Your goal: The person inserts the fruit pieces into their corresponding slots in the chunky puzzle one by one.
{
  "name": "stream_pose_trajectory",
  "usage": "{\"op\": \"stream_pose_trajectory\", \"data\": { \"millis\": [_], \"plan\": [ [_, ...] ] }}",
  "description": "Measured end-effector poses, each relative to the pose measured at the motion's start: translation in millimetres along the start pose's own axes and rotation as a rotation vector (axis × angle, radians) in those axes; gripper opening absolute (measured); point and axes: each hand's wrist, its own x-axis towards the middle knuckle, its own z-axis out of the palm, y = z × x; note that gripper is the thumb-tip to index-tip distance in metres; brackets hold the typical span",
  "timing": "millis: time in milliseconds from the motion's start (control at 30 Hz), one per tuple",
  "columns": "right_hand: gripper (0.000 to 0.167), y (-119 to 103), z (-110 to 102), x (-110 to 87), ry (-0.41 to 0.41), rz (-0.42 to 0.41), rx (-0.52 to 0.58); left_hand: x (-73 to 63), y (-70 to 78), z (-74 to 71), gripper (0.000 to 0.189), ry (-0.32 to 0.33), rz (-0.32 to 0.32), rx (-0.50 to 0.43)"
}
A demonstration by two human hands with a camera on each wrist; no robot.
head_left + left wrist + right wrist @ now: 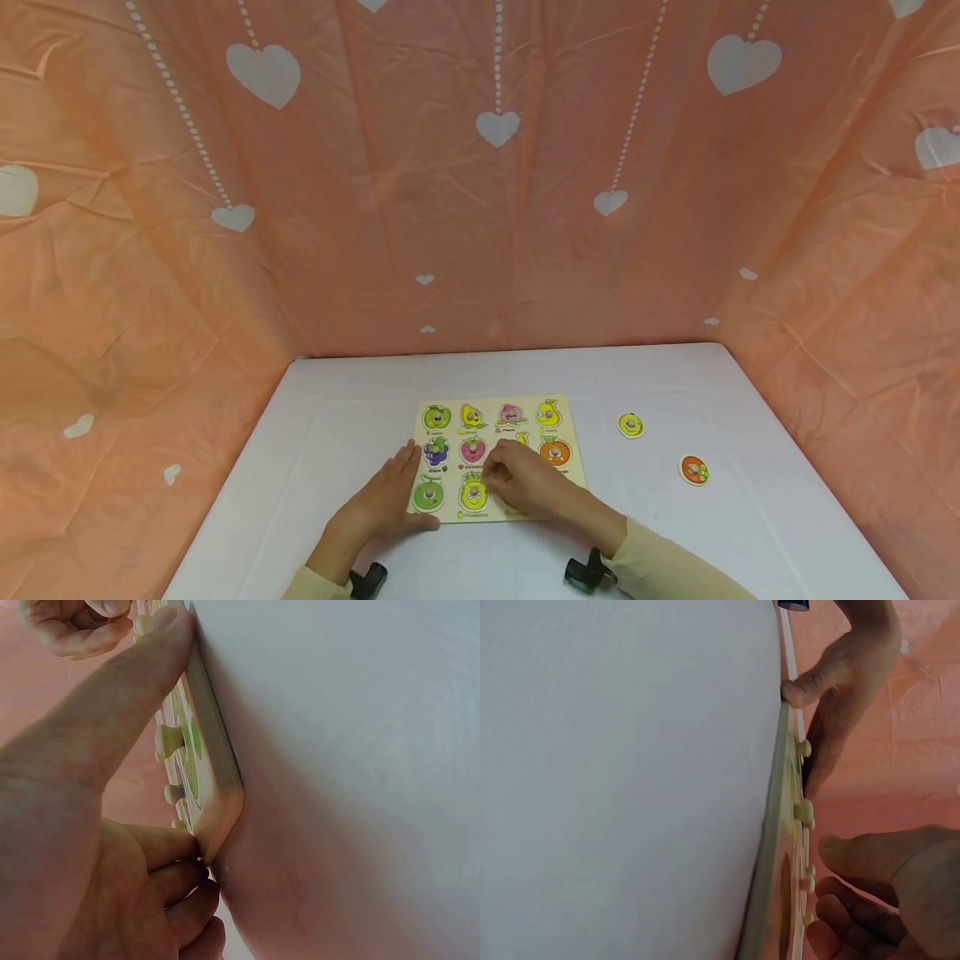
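Note:
A cream wooden fruit puzzle board (447, 408) with knobbed pieces lies on the table. My left hand (386, 493) braces its near-left corner, the thumb along the near edge and extended fingers against the left side. Above the board, my right hand (528, 479) has loosely bent fingers beside the pineapple piece (473, 493). In the right wrist view, nothing shows between its thumb (844, 853) and fingers. Green apple (437, 417), grape (436, 452), strawberry (472, 451) and orange (555, 452) pieces sit in the board. The right hand hides part of the lower rows.
Right of the board lie two loose round pieces: a yellow one with a face (630, 425) and an orange-red one with green (693, 470). The white table (360, 400) is enclosed by peach cloth (495, 217) with white hearts.

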Motion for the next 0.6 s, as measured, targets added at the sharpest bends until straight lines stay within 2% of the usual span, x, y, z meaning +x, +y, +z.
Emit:
{"op": "stream_pose_trajectory", "data": {
  "millis": [267,467,600],
  "plan": [
    [0.003,5,-14,-4.4,0.047,0.018,-0.018,0.3,-1.0,0.2,0.125,0.001,0.002,-0.001],
    [0.004,8,-22,-9.5,0.1,0.062,0.008,0.8,-3.4,2.5,0.125,-0.002,0.003,0.004],
    [0.005,11,-27,-13.2,0.133,0.056,0.014,1.1,-4.6,3.6,0.126,0.001,0.0,0.009]
  ]
}}
